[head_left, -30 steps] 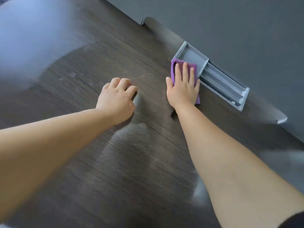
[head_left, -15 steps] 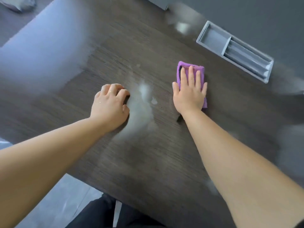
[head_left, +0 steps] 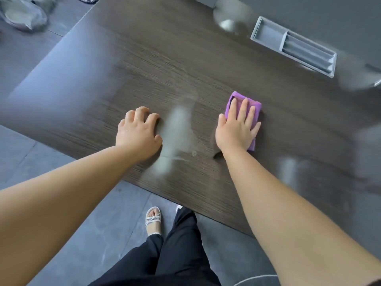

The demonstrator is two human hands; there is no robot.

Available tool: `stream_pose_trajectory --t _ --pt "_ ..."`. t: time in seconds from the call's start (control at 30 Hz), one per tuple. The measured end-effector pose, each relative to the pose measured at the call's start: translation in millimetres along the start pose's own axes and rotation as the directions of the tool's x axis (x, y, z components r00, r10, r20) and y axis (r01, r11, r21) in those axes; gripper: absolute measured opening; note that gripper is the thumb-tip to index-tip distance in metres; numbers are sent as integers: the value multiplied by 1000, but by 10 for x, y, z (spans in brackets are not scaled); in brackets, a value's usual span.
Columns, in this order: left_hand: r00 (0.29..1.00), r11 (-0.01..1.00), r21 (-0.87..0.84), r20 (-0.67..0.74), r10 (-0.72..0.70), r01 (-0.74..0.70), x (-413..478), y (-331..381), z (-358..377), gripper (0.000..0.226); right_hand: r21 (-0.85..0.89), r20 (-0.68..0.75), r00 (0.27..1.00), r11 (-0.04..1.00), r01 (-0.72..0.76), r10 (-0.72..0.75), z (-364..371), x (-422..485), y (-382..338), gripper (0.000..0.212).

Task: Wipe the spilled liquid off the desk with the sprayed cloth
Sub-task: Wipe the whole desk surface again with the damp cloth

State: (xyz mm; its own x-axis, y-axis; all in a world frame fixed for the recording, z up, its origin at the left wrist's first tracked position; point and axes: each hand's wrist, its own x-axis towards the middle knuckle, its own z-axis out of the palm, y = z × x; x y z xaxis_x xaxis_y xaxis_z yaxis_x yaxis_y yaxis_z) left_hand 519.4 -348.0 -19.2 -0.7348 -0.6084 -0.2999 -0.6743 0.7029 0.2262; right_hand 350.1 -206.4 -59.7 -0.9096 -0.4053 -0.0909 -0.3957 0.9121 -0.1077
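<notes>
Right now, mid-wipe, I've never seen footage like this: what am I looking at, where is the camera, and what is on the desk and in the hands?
There is no machine here: these are a person's two bare hands, seen from one wide-angle camera worn on the head, looking down. The right hand presses a folded purple cloth flat on the dark wood desk with straight fingers. The left hand rests on the desk, fingers curled, holding nothing. Between them lies a pale wet smear. A grey tray sits at the far edge. Below, the person's sandalled foot shows.
</notes>
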Motion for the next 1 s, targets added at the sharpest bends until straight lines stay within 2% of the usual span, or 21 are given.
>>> stream_pose_trajectory --t 0.07,0.1,0.17,0.23,0.27,0.33,0.37,0.4,0.43,0.47,0.53,0.57,0.63,0.7,0.73,0.77,0.8,0.87,0.9,0.93,1.0 --pt "1000 1000 9 18 5 -5 -27 -50 -19 54 19 -70 964 966 259 -257 109 -341 -258 55" --pt "1000 1000 11 29 10 -10 -39 -74 -35 55 1 -83 897 900 437 -435 151 -559 -280 54" --pt "999 1000 0 48 23 -23 -9 -126 -93 56 -45 -19 681 681 731 -732 187 -849 -66 52" --pt "996 999 -8 84 42 -42 24 -179 -145 55 -20 26 519 519 855 -854 124 -714 272 50" --pt "993 998 -4 100 57 -57 42 -200 -169 54 -57 14 531 529 846 -847 101 -558 396 51" --pt "990 997 4 117 74 -75 77 -214 -192 52 -78 -6 749 747 660 -662 22 -172 452 55" --pt "991 998 3 115 66 -67 99 -216 -199 50 -47 -26 893 893 448 -450 -5 -10 363 55" --pt "992 999 -3 112 51 -51 122 -217 -215 47 -15 -44 975 976 217 -217 -10 97 200 54" --pt "994 999 -21 105 28 -26 157 -197 -228 44 8 -47 998 999 48 -48 -25 151 -17 55" --pt "995 999 -40 101 0 4 186 -175 -237 40 14 -31 999 1000 -6 6 -11 128 -224 56" --pt "996 997 -64 75 -45 50 282 -126 -273 36 -1 -14 968 969 249 -249 73 -22 -523 57" --pt "997 996 -70 63 -53 57 315 -94 -280 35 -4 -22 890 890 456 -456 100 -166 -544 57" --pt "997 995 -71 43 -62 65 423 -60 -323 34 -12 -12 582 582 813 -813 147 -293 -364 55" --pt "997 995 -65 24 -79 80 552 -64 -383 35 23 54 329 330 944 -943 67 -4 -88 50" --pt "996 994 -56 16 -90 91 629 -81 -420 36 -7 66 307 307 952 -949 50 257 7 50" --pt "996 994 -48 11 -94 94 694 -97 -450 39 -41 50 381 379 924 -923 1 515 56 52" --pt "995 994 -36 16 -101 101 771 -112 -479 42 -46 35 535 534 844 -844 -46 787 36 53" --pt "993 993 -15 37 -115 116 907 -136 -526 50 -21 14 875 875 484 -484 -105 1160 -161 54" --pt "991 992 -11 40 -127 127 965 -143 -540 53 -13 1 953 953 302 -302 -113 1209 -339 54" --pt "989 989 -17 38 -146 147 1038 -142 -550 53 -13 1 977 977 213 -213 -87 1196 -524 56" --pt "983 981 -59 6 -184 184 1158 -128 -575 49 -12 -5 930 929 369 -369 1 1002 -773 58"
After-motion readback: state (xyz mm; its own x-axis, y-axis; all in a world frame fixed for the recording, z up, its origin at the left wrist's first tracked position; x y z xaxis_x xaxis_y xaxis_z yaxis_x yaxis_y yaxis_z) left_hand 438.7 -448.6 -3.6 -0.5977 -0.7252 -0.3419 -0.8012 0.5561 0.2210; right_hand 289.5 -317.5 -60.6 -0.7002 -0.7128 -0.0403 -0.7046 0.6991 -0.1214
